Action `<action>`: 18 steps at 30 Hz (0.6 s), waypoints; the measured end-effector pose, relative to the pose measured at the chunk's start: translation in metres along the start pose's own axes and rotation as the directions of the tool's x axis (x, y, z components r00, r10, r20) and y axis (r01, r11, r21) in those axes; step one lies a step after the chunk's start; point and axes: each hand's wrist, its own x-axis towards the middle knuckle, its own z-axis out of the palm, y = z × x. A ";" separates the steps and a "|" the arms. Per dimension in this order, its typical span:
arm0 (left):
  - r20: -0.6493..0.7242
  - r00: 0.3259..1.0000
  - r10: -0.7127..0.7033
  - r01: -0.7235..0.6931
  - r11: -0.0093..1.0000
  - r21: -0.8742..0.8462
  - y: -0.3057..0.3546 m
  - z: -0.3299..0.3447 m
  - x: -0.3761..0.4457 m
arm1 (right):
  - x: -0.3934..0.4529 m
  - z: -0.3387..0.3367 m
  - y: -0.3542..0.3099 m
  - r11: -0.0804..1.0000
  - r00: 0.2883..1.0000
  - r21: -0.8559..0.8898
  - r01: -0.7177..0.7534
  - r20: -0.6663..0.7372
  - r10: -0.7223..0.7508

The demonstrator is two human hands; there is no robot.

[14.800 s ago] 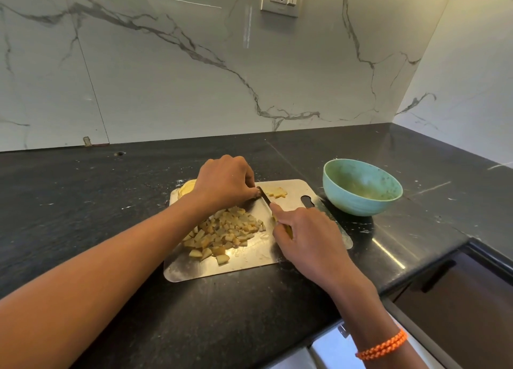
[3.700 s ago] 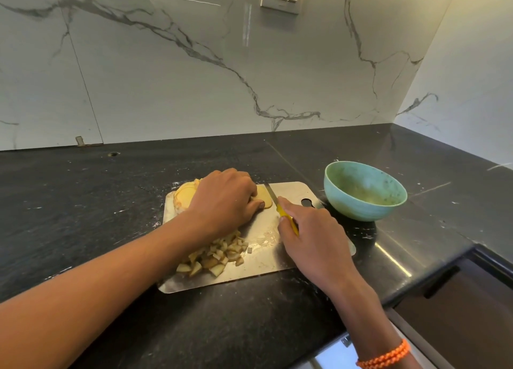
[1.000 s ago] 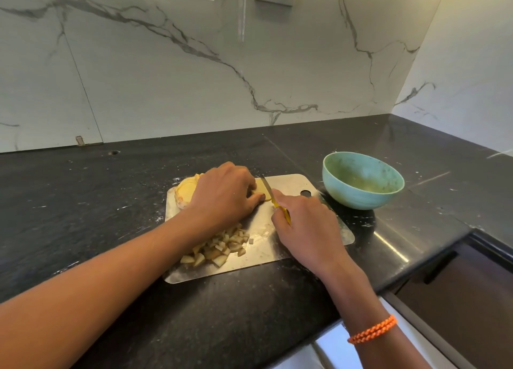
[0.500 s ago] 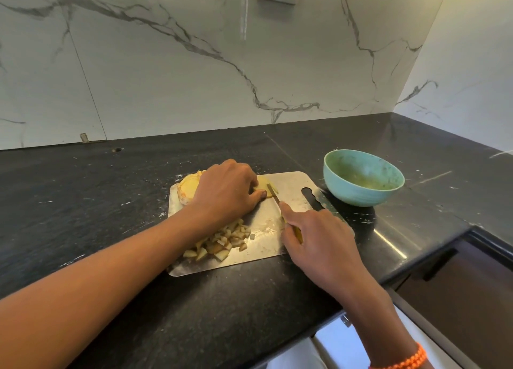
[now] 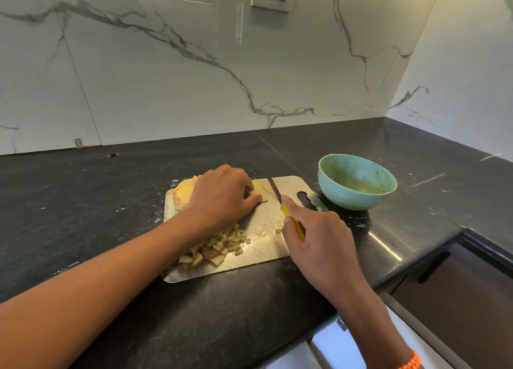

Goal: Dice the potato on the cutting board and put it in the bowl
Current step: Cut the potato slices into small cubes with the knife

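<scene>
Left hand (image 5: 222, 196) has its fingers curled down over a potato slice (image 5: 259, 192), fingertips pinning it flat on the metal cutting board (image 5: 266, 224), with the uncut potato chunk (image 5: 183, 193) tucked behind the knuckles. Right hand (image 5: 319, 243) is wrapped around the yellow handle of a knife (image 5: 283, 204), blade resting just right of the left fingertips, right by the slice's edge. Pile of diced potato (image 5: 216, 246) sits on the near part of the board under the left wrist. Teal bowl (image 5: 356, 181) is on the black counter (image 5: 83, 202) just past the board's right end.
</scene>
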 end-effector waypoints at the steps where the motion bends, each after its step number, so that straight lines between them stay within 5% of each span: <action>1: 0.000 1.000 0.000 0.000 1.000 0.000 0.000 0.000 0.000 | 0.008 0.004 -0.002 1.000 1.000 -0.014 -0.003 0.010 0.003; 18: -0.010 1.000 -0.024 0.024 1.000 0.009 -0.003 0.005 0.002 | 0.040 0.018 -0.009 0.988 0.984 -0.151 0.028 0.178 -0.001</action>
